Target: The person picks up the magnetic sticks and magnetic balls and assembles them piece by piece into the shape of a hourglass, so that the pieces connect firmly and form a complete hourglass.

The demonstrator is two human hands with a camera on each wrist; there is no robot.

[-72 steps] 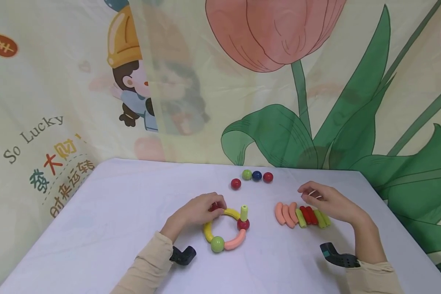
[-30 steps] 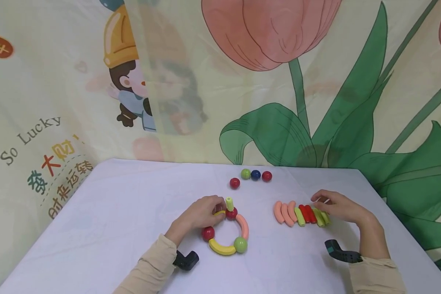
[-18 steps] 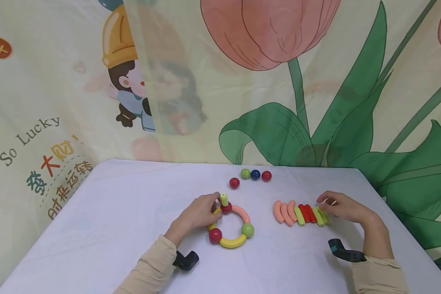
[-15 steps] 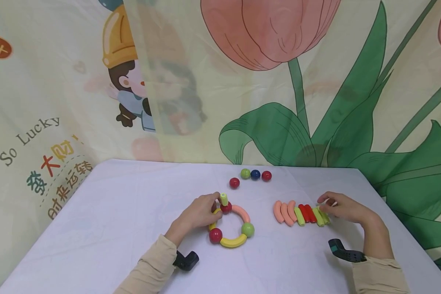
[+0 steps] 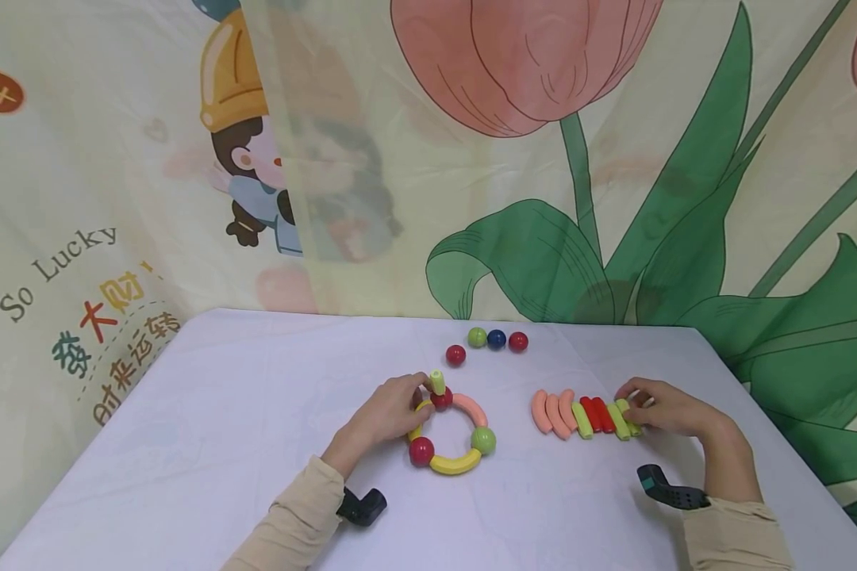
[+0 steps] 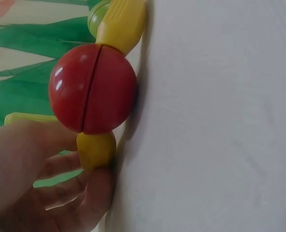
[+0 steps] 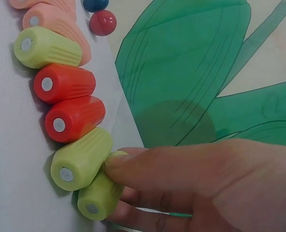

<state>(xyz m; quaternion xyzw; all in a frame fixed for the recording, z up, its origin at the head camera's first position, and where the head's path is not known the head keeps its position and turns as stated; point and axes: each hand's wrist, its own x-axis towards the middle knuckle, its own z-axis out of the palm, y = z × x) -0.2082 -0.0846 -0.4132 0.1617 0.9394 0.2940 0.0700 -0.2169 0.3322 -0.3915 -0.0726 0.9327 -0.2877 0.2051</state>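
Observation:
A ring of magnetic balls and curved sticks lies on the white table (image 5: 257,444) in the head view. My left hand (image 5: 391,409) pinches its left-side yellow curved stick (image 6: 95,151), between two red balls, the nearer one (image 6: 92,89) large in the left wrist view. The far red ball (image 5: 440,398) bears an upright green stick (image 5: 437,382). A pink curved stick (image 5: 470,409), a green ball (image 5: 482,440) and another yellow stick (image 5: 455,463) complete the loop. My right hand (image 5: 662,408) pinches the endmost green stick (image 7: 100,197) of a row, thumb on top, fingers partly hidden behind.
Left of that stick run another green stick (image 7: 81,158), two red sticks (image 5: 598,415), a green one (image 5: 582,421) and several pink curved sticks (image 5: 553,414). Behind the ring stand loose balls: red (image 5: 455,355), green (image 5: 477,338), blue (image 5: 496,339) and red (image 5: 518,342). A printed cloth (image 5: 371,159) hangs behind the table.
The ring has turned counterclockwise, its upright stick moving from the right side to the far side. My right hand has come down onto the row's right end and taken hold of the last green stick.

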